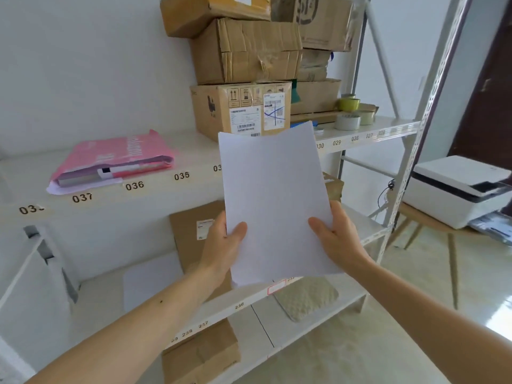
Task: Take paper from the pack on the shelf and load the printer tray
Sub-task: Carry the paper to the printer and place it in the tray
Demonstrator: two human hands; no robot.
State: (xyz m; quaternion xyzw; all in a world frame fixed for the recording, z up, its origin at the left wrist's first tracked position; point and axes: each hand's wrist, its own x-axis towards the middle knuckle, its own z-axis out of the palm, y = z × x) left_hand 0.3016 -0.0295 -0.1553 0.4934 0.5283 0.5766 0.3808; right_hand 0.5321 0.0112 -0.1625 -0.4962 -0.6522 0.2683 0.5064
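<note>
Both hands grip one thin sheaf of paper (274, 200) at its lower corners: the left hand (224, 242) pinches the lower left edge with its thumb lying across the front face, and the right hand (336, 234) does the same on the lower right edge, thumb on front, fingers hidden behind. The sheaf stands nearly upright between them, long axis running up and away from the hands, top edge leaning slightly left; that top edge waves a little, unsupported.

It looks light and floppy, a small stack that will sag or fan if held by one corner only, and loose sheets can slide over each other. I judge a two-sided hold near the long edges best, with the edges squared before feeding, and the short edge should lead into the tray.

Just beyond the hands, behind the sheaf, sits a brown box (191, 239) on the lower shelf. Farther up and to the left of the left hand lies the pink paper pack (116, 159) on the numbered shelf (155, 181), its end open. Far off to the right of the right hand, the white printer (454, 187) rests on a wooden table (432, 220), well apart from the paper, so the load is not yet made
</note>
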